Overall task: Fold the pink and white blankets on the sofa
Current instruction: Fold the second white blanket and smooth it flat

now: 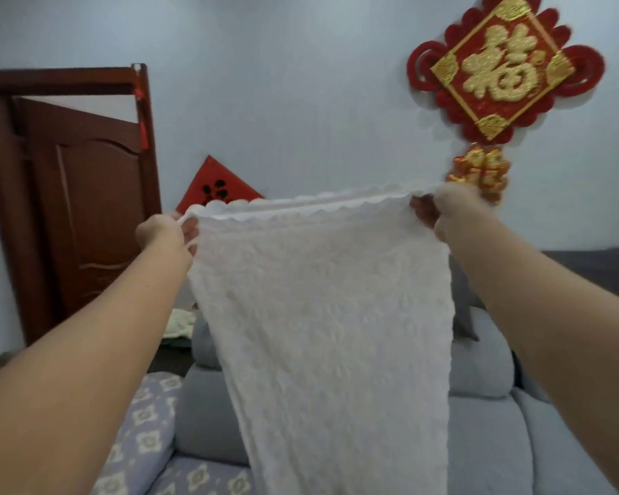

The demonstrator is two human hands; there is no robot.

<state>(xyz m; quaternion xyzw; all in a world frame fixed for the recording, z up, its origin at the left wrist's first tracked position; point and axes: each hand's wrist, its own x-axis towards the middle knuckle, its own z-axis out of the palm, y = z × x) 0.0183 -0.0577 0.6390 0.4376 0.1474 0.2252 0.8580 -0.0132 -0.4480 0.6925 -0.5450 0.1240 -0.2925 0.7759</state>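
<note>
I see the grey sofa (486, 434) below, and above it the white blanket (322, 334) hanging doubled, held up in the air. My left hand (167, 232) and right hand (440, 210) each pinch a top corner, fingers curled tight on the scalloped edge.

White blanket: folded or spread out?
Folded at least once: two scalloped edges run together along the top of the white blanket, pinched by left hand and right hand.
</note>
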